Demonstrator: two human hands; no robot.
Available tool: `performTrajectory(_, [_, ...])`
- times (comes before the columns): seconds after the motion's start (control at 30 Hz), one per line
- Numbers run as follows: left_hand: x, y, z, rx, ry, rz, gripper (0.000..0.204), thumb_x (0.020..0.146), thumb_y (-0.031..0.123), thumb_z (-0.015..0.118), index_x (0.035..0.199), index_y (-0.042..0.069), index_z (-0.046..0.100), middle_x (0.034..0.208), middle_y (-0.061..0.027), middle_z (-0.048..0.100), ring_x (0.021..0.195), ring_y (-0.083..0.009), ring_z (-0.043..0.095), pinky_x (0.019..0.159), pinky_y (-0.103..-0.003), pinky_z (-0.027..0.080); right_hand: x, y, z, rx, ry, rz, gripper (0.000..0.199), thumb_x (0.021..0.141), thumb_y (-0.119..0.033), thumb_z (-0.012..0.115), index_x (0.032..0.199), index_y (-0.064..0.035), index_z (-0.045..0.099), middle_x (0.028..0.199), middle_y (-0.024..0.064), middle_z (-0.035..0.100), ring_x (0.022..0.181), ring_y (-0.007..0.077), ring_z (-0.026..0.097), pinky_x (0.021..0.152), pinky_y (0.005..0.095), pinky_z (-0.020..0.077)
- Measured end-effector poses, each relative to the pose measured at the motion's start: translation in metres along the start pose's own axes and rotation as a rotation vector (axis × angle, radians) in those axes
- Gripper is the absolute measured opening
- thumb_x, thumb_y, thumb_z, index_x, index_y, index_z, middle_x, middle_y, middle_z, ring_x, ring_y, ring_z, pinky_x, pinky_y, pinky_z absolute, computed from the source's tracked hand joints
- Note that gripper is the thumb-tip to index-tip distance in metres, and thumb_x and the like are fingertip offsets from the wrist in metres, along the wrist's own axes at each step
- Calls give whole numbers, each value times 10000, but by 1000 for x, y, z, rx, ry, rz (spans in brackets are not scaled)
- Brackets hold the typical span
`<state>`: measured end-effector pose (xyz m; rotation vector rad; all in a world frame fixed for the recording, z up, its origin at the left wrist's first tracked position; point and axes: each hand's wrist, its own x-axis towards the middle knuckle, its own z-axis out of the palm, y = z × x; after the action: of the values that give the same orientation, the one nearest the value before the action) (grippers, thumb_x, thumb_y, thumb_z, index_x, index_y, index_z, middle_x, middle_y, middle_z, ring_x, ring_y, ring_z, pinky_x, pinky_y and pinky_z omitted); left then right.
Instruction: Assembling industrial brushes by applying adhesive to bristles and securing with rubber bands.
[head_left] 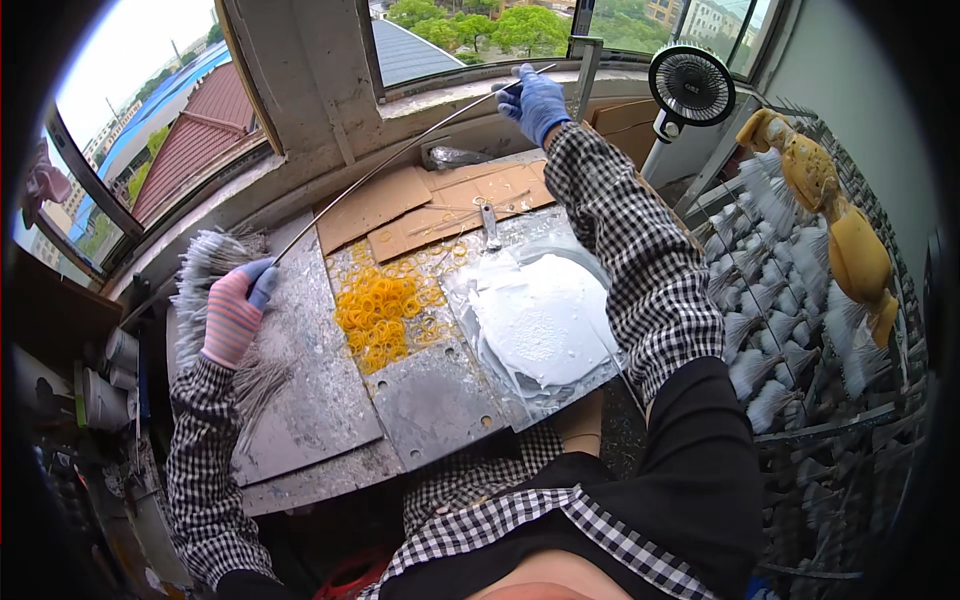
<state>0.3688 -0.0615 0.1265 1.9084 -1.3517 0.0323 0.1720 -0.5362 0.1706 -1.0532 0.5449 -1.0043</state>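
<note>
A long thin metal rod [430, 130] stretches diagonally over the workbench, raised above it. My left hand [236, 312], in a pink-striped glove with blue-grey fingertips, pinches its near end. At the far end, close to the window, my right hand [537, 105] in a blue glove has its fingers closed round the rod. Beside and beneath my left hand lie bundles of thin wire stems with white bristle heads [205, 275]. A pile of yellow rubber bands [380, 310] sits mid-bench. Below my right forearm, thick white paste [545, 315] is spread on a flat plate.
Cardboard pieces [375, 210] and a putty knife [490, 227] lie at the bench's back. A grey metal plate [435, 400] sits at the front. To the right stand a small fan [692, 85], a rack of white-bristled brushes [770, 290] and a hanging yellow object [855, 245].
</note>
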Motion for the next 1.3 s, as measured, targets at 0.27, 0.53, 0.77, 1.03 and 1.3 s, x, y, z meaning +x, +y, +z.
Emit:
performTrajectory(0.27, [-4,-93,12,87,47,-70,177,976,136,720,1056,-22,724,922,-119,725,816,-151,647,768,-306,535,109,-11,-26,-248,123,-178,290,1088,-293,506,1130,-16,581,923,149,754,609,161,709,484,293,605])
performTrajectory(0.53, [11,-142,28,125,151,-48,146,976,108,711,1060,-10,726,951,-118,725,864,-200,663,826,-329,531,132,-10,-35,-324,152,-251,360,1092,-253,465,1145,89,561,884,193,752,553,189,704,459,327,623])
performTrajectory(0.77, [126,-188,-41,477,325,230,170,950,47,710,1118,34,737,1021,-159,737,930,-252,702,887,-340,552,150,-11,-23,39,136,-281,313,1083,-251,474,1113,57,520,851,204,735,564,228,716,464,365,632])
performTrajectory(1.03, [192,-195,-79,507,-19,336,213,933,-18,670,1132,18,735,1068,-146,741,973,-253,701,911,-339,551,98,16,38,199,-127,-12,246,1092,-218,452,1231,-22,504,1072,224,723,847,305,743,717,445,663])
performTrajectory(1.3, [117,-145,-103,636,253,438,305,972,84,669,1276,69,695,1132,-147,724,1012,-314,691,907,-375,539,72,32,61,214,-76,-175,249,1086,-207,518,1118,34,572,958,227,751,695,262,756,583,373,662])
